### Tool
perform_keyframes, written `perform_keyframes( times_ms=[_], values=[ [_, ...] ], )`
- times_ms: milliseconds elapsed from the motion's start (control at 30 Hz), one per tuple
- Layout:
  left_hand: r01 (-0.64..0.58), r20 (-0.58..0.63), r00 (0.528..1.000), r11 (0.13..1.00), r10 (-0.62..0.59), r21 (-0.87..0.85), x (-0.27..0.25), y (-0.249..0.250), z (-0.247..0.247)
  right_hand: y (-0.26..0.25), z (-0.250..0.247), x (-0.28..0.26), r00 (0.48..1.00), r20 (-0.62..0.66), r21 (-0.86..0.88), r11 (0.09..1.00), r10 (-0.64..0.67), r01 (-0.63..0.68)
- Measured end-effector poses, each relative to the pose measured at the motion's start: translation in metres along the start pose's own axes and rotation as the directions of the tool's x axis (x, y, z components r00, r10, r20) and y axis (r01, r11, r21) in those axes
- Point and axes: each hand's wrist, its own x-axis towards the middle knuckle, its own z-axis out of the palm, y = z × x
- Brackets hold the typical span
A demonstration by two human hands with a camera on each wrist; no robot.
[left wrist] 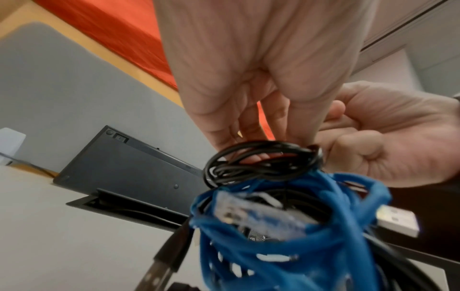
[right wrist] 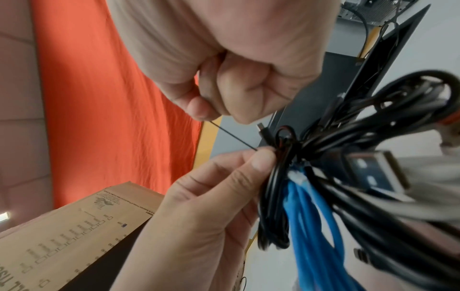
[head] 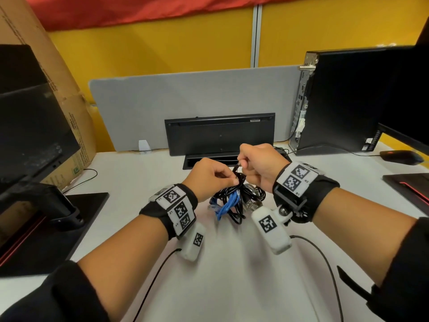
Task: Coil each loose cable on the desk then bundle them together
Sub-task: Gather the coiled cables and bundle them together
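- Coiling done: blue and black coiled cable bundle (head: pixel 234 201) hangs above white desk (head: pixel 232 263), centre.
- Left hand (head: pixel 209 175) pinches bundle top, 9 o'clock.
- Right hand (head: pixel 262 166), 1 o'clock, pinches thin black tie wire (right wrist: pixel 234 135); tying remains.

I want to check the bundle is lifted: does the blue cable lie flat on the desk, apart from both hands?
No: the blue cable hangs in the bundle that the left hand grips.

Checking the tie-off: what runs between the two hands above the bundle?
A thin black tie, taut from the right hand to the left hand at the bundle; clearest in the right wrist view.
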Motion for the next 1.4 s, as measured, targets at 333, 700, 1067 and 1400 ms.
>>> perform_keyframes(
  times_ms=[333,700,1067,1400],
  values=[
    [0.034,-0.08,0.996,0.999,-0.03,0.04,0.018,0.001,0.001,-0.037,-0.007,0.012,0.997,0.073,-0.482,0.874,-0.038,0.068],
    [0.137,-0.058,0.989,0.988,-0.134,0.064,0.021,-0.014,0.013,-0.036,-0.01,0.015,0.989,0.092,-0.678,0.734,0.119,-0.025],
    [0.127,-0.087,0.989,0.987,-0.119,0.102,0.02,-0.015,0.013,-0.036,-0.009,0.007,0.999,0.054,-0.845,0.533,-0.005,0.048],
    [0.167,-0.12,0.98,0.983,-0.157,0.079,0.021,-0.015,0.017,-0.038,-0.016,0.005,0.985,0.017,-0.878,0.469,-0.172,0.097]
  ],
)
